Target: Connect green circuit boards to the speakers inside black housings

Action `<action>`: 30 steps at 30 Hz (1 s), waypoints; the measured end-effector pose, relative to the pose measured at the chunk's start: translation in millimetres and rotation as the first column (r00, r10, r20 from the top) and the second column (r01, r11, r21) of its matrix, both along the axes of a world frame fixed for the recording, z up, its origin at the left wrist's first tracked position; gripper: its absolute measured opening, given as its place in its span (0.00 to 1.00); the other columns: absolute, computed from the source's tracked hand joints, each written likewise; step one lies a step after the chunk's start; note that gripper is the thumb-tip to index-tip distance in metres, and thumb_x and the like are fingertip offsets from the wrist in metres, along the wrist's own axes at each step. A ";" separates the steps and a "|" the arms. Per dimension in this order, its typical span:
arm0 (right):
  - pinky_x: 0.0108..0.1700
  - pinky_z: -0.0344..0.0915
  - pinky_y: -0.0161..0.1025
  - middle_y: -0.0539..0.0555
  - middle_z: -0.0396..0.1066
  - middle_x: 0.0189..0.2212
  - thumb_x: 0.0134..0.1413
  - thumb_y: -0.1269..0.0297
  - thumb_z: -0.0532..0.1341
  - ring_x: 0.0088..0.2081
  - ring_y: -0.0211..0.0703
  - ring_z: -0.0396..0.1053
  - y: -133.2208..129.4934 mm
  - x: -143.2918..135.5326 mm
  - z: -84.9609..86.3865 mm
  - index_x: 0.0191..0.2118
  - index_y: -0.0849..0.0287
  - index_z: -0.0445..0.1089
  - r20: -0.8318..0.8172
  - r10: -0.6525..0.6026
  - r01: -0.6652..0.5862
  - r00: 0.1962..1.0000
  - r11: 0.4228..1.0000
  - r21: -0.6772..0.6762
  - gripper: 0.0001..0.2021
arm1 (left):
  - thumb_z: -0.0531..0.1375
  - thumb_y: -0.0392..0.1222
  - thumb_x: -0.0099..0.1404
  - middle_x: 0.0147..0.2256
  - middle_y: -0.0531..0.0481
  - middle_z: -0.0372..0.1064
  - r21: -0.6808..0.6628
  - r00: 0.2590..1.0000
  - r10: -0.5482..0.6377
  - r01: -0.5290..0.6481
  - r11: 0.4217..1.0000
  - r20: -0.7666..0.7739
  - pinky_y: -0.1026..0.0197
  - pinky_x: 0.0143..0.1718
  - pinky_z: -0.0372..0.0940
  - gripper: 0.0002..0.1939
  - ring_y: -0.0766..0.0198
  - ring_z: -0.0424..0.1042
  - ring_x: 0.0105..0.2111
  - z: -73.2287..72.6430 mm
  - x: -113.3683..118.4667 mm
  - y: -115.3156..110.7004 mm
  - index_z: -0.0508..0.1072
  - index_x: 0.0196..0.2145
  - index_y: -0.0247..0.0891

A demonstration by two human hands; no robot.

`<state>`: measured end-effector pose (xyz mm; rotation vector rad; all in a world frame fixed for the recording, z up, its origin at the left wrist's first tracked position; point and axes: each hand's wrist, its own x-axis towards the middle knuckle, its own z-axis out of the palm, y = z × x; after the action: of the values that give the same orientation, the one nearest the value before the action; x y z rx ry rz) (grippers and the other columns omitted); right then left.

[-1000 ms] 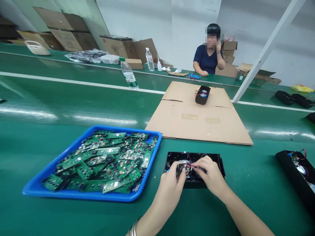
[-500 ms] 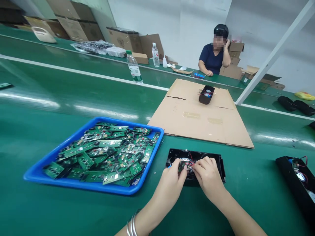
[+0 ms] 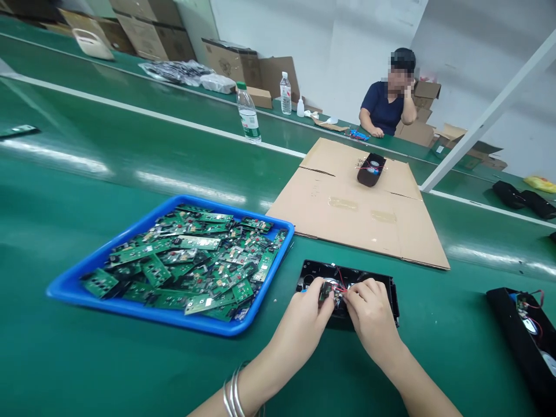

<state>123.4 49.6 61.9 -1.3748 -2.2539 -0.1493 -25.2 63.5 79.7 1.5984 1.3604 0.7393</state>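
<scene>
My left hand [image 3: 307, 310] is closed on a small circuit board [image 3: 326, 291], held over an open black speaker housing [image 3: 391, 289]. Thin red wires [image 3: 341, 278] run up out of the housing to the board. My right hand [image 3: 369, 310] pinches those wires at the board's right edge; its fingertips partly cover the joint. Round speakers inside the housing are mostly hidden behind both hands. Left of the housing stands a blue tray [image 3: 147, 315] heaped with green circuit boards [image 3: 191, 260].
A cardboard sheet [image 3: 347, 226] lies beyond the housing, with another black speaker unit [image 3: 371, 169] on it. At right is a further black housing [image 3: 516, 330] with wires. A water bottle [image 3: 248, 116] stands behind the tray. A person [image 3: 386, 104] sits across the bench.
The whole view has shifted slightly, moving the background to the right. Both hands keep their hold on the board and wires, with only small finger movement.
</scene>
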 end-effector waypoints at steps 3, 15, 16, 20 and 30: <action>0.35 0.53 0.41 0.52 0.67 0.26 0.61 0.75 0.50 0.30 0.41 0.57 -0.6 -1.9 0.3 0.29 0.60 0.68 0.084 0.007 -0.009 0.996 1.000 0.027 0.13 | 0.48 0.39 0.62 0.22 0.50 0.71 0.002 1.000 -0.011 0.011 1.000 0.000 0.63 0.23 0.58 0.08 0.59 0.71 0.22 -0.6 1.5 -1.1 0.65 0.29 0.41; 0.37 0.58 0.40 0.50 0.69 0.27 0.61 0.69 0.53 0.32 0.41 0.61 4.8 10.4 4.4 0.40 0.57 0.68 -0.143 0.060 -0.098 0.988 0.956 -0.276 0.07 | 0.49 0.39 0.62 0.27 0.48 0.74 0.037 0.977 -0.195 0.192 0.981 0.090 0.63 0.28 0.64 0.10 0.57 0.74 0.28 -5.7 -11.0 -1.4 0.70 0.35 0.41; 0.37 0.58 0.40 0.51 0.69 0.28 0.61 0.69 0.53 0.33 0.41 0.61 5.4 10.5 5.0 0.39 0.57 0.68 -0.151 0.064 -0.105 0.987 0.954 -0.281 0.07 | 0.49 0.39 0.62 0.27 0.48 0.74 0.031 0.977 -0.189 0.187 0.982 0.103 0.63 0.28 0.65 0.10 0.57 0.74 0.28 -6.4 -10.7 -2.3 0.70 0.35 0.41; 0.37 0.58 0.40 0.51 0.68 0.28 0.62 0.69 0.51 0.33 0.41 0.60 6.0 7.1 4.1 0.37 0.58 0.68 -0.158 0.075 -0.114 0.985 0.959 -0.259 0.09 | 0.49 0.39 0.62 0.27 0.49 0.74 0.027 0.983 -0.131 0.129 0.991 0.127 0.62 0.28 0.66 0.09 0.57 0.74 0.28 -8.4 -7.6 -7.2 0.68 0.34 0.42; 0.38 0.62 0.37 0.49 0.71 0.30 0.54 0.73 0.59 0.35 0.40 0.65 22.2 13.3 21.8 0.34 0.56 0.70 -0.308 0.009 -0.160 0.951 0.867 -0.471 0.05 | 0.51 0.44 0.61 0.27 0.48 0.74 -0.123 0.953 -0.006 0.045 0.991 0.303 0.58 0.32 0.70 0.07 0.56 0.76 0.31 -9.0 -10.5 -6.7 0.66 0.33 0.40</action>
<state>136.6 71.8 83.7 -1.4148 -2.1652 0.6689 -35.8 56.8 70.7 1.3368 1.1380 0.8259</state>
